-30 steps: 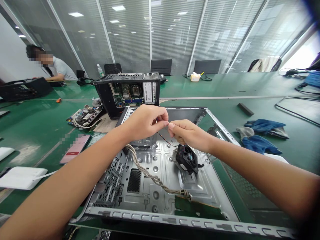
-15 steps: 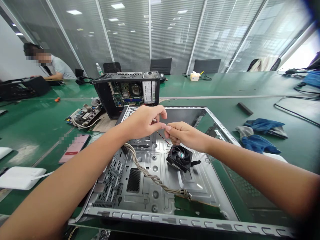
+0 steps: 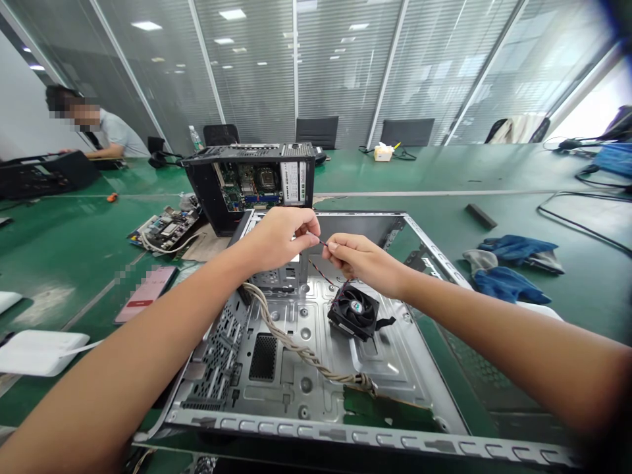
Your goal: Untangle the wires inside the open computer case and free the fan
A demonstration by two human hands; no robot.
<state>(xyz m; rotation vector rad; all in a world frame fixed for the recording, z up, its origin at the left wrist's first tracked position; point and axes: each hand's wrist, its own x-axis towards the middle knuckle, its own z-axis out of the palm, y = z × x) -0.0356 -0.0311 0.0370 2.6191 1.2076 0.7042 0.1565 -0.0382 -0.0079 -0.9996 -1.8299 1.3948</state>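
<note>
My left hand point(image 3: 285, 238) is closed, its thumb and fingers pinching one part of a thin dark fan cable point(image 3: 323, 243). Just beside it, my right hand point(image 3: 363, 260) pinches the same cable, with a short stretch showing between the two sets of fingertips. Another length of the cable runs below the hands towards a black cooling fan point(image 3: 354, 311). That fan rests on the metal floor of an open computer case point(image 3: 316, 421) lying on its side. A bundle of twisted beige cables point(image 3: 301, 352) crosses the case. The cable's end is hidden in my fingers.
Behind stands another computer case point(image 3: 202, 191) with its motherboard exposed. Left are a loose circuit board point(image 3: 165, 227), a pink phone point(image 3: 147, 294) and a white charger point(image 3: 44, 352). Right lie blue gloves point(image 3: 513, 283) and a dark bar point(image 3: 480, 216). A person point(image 3: 116, 131) sits far left.
My hands have drawn slightly apart, the left one a little leftward, so a short piece of cable now shows between my fingertips. The fan stays in place.
</note>
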